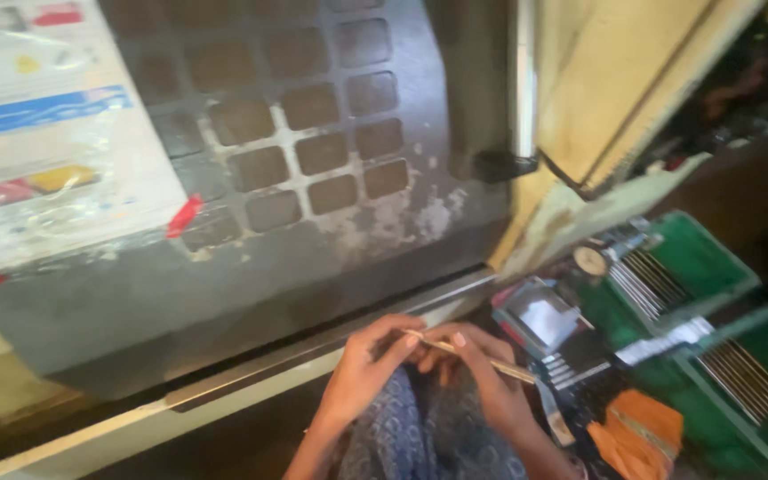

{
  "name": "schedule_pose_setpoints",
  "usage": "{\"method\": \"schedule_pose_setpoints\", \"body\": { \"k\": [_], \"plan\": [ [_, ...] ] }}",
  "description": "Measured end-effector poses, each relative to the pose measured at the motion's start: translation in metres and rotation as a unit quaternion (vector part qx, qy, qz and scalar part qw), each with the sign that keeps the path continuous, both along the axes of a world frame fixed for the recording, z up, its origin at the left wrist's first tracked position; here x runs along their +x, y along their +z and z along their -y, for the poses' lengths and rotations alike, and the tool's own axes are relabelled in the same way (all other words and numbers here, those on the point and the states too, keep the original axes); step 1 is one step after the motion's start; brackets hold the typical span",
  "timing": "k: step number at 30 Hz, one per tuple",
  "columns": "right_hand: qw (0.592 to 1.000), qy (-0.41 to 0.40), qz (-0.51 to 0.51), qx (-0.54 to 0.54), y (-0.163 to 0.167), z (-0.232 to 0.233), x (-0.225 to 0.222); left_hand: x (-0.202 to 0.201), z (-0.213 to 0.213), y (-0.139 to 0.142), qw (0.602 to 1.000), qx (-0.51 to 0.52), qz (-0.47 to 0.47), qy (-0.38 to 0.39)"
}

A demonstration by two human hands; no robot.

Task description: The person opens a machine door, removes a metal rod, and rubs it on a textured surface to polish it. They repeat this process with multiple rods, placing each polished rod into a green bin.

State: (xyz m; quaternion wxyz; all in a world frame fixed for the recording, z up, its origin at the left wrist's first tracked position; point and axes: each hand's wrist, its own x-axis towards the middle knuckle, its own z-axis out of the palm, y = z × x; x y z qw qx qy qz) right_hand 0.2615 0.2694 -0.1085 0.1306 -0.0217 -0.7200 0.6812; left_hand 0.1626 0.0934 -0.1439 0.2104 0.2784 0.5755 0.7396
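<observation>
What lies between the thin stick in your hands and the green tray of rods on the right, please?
In the head view, a small open box with a pale inside lies between the stick and the green tray.

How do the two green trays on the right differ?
The nearer green tray sits at the frame's lower right, cut off by the edge; the farther green tray lies higher and shows whole. The farther one's thin rods lie at its left end, the nearer's more centrally. Both are green and hold rods.

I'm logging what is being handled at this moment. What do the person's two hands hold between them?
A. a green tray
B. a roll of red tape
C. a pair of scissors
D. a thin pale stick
D: the left hand and the right hand both pinch a thin pale stick lying slantwise between them.
</observation>
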Motion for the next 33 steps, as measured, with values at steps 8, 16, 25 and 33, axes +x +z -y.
{"method": "schedule_pose_setpoints", "body": {
  "k": [8,16,25,33],
  "plan": [
    [0.967,-0.048,-0.177,0.179,0.021,0.036,-0.087,-0.077,0.033,0.063,0.943,-0.126,-0.242,0.19],
    [0.785,-0.16,-0.45,0.395,0.061,0.036,-0.241,-0.203,0.019,0.117,0.633,-0.22,-0.515,0.534],
    [0.714,-0.161,-0.459,0.504,0.057,0.015,-0.327,-0.247,0.005,0.109,0.56,-0.354,-0.514,0.546],
    [0.727,-0.145,-0.451,0.497,0.053,0.011,-0.331,-0.228,-0.005,0.086,0.564,-0.351,-0.515,0.542]
  ]
}}
